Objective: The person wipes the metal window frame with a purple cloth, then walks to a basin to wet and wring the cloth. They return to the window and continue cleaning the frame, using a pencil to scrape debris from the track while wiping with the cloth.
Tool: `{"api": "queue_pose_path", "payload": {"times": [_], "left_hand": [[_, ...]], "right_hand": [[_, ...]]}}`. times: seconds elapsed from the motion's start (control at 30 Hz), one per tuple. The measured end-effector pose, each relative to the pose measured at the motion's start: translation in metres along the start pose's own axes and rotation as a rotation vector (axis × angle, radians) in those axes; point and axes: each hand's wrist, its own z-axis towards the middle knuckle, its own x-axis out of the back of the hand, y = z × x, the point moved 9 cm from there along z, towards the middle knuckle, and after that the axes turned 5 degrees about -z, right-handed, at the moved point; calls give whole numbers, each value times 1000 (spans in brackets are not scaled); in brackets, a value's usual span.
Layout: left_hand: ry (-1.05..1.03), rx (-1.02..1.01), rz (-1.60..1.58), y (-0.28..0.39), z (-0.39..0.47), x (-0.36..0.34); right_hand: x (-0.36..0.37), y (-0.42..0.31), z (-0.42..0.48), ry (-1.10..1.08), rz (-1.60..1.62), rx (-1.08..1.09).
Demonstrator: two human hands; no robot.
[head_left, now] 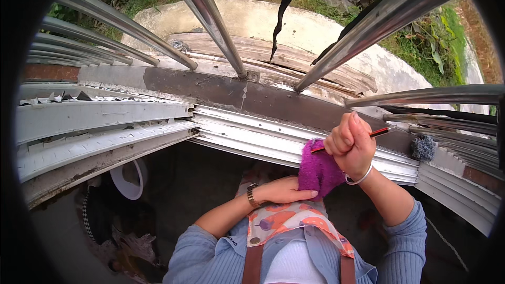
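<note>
My right hand (352,144) is closed in a fist around a thin red-and-black pencil-like stick (379,132). One end of the stick points right, towards the bars, and the other lies against a fuzzy purple cloth (317,173). My left hand (286,190) grips the lower left part of this cloth, thumb over its front, close to my orange-patterned apron (272,221). Under the cloth and beyond it runs a white window track (248,134) with several grooves. Where the cloth meets my right palm is hidden.
Steel bars (221,27) rise beyond the dark sill (189,86). White sliding window frames (102,120) with peeling film stand at left. A grey scouring ball (423,148) rests at the right end of the sill. Weathered wooden boards (252,51) lie outside, and black strips (285,8) hang there.
</note>
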Motion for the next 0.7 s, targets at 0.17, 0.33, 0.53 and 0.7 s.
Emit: {"api": "queue_pose_path", "payload": {"times": [0.17,0.33,0.53,0.7], "left_hand": [[-359,151,116,-6,72,-61],[-336,170,10,-24,78,-64],[-62,288,-270,-42,0,4],[270,149,-420,-25,-74,66]], "right_hand": [[89,-49,-60,174,-137,-1],[69,-36,-44,149,-34,43],[-24,14,11,-21,69,91],[-98,58,65,-148,116,79]]}}
